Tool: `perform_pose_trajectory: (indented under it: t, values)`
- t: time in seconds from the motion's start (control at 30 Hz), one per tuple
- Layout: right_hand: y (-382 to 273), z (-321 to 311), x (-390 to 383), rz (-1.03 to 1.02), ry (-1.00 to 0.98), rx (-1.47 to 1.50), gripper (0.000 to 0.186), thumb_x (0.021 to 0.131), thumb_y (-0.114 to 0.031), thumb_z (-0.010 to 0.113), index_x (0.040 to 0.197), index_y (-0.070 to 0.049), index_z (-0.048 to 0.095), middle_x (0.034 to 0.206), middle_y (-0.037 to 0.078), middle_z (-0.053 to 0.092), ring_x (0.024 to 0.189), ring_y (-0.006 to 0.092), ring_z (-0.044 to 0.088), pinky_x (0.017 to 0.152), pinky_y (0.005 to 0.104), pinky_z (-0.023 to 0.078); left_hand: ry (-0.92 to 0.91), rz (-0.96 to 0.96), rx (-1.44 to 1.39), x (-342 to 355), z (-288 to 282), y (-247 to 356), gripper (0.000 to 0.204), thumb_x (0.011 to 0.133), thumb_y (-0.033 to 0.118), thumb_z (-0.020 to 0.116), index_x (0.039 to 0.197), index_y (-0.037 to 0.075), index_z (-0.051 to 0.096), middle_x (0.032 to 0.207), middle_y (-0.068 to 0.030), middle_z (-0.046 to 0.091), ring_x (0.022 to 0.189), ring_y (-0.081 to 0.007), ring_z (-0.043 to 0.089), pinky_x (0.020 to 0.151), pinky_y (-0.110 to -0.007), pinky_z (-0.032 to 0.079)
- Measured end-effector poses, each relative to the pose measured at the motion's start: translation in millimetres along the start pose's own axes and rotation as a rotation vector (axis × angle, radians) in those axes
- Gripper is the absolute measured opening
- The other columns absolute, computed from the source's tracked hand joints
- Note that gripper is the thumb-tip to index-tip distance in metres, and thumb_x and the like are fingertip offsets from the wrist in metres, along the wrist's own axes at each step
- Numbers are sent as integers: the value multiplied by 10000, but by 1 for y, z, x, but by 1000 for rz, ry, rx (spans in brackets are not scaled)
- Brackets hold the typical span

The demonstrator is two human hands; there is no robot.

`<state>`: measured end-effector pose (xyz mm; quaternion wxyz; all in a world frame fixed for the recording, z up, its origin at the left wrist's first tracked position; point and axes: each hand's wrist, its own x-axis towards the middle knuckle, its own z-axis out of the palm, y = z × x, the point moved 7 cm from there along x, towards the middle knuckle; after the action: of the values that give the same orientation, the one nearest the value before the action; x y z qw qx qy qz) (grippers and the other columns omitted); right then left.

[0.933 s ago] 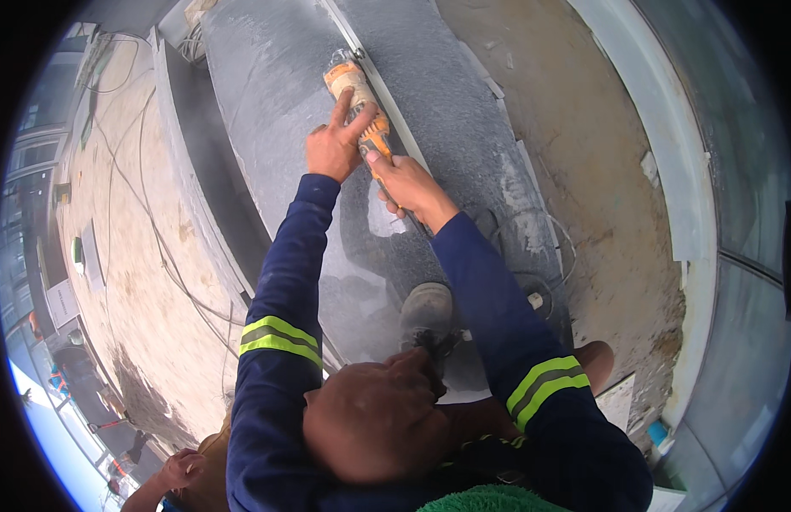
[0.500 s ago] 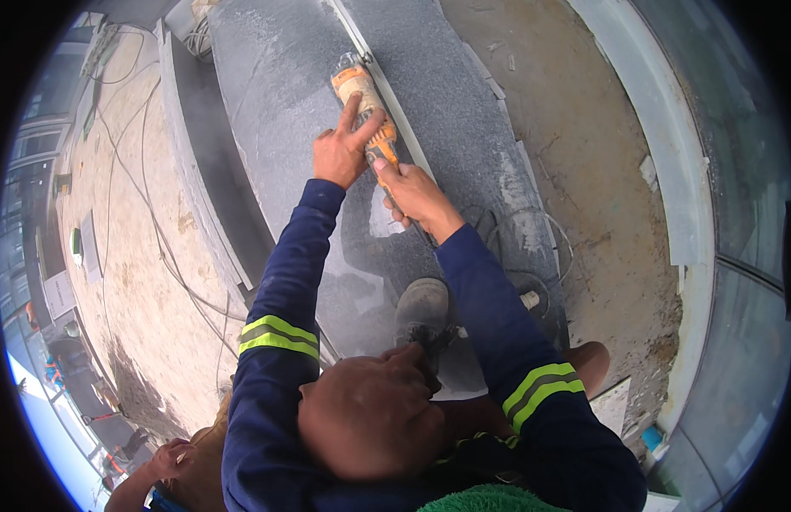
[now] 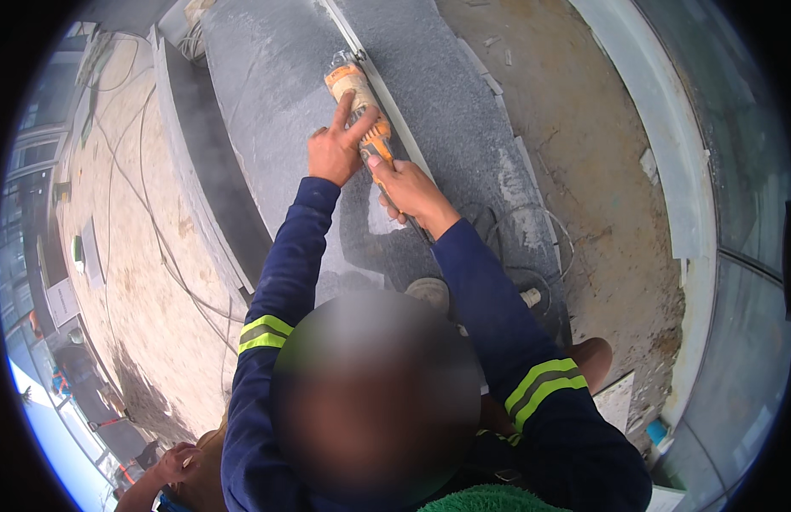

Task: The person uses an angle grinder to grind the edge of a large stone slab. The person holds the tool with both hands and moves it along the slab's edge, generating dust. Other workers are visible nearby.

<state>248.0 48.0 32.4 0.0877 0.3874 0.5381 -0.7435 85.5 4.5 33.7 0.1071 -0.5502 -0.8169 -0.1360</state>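
Observation:
An orange and tan power tool lies along a long white straight bar on a grey stone slab. My left hand holds the tool's upper body, two fingers stretched over it. My right hand grips its narrower rear handle, thumb along the top. The tool's front end rests against the bar; its underside is hidden. A boot shows on the slab below my hands, mostly hidden by a blurred head between my forearms.
A dark channel runs along the slab's left, with cables on pale dirty floor beyond. A cable loops at right. Glass panels border the right. Another person's hand is at lower left.
My hands and the tool shifted slightly right and down, then back up-left, with the whole view shifting similarly. My grip is unchanged. The head between my forearms now appears blurred.

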Motion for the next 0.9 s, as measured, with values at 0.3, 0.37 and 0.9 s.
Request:
perform_pose_trajectory:
  t: [0.3,0.37,0.9]
  values:
    - [-25,-1,44,-31,-5,22,654,1149,-615,545,1114,31,643,747,50,613,508,113,554,418,292,417,-95,-35,8,34,20,-33,749,794,288,900,1475,439,626,1699,-77,560,962,-353,843,789,-451,704]
    - [-24,-3,46,-25,-6,34,661,1150,-617,542,1126,36,643,759,50,619,512,112,556,420,292,418,-115,-38,-2,34,22,-32,746,801,290,898,1479,438,622,1699,-80,558,974,-356,843,797,-455,705]
    - [7,4,-3,5,11,13,605,1150,-628,543,1060,-37,635,765,30,605,514,96,547,418,278,409,-48,5,-7,-4,-8,6,686,811,300,911,1420,440,630,1669,-106,568,851,-314,842,758,-397,693]
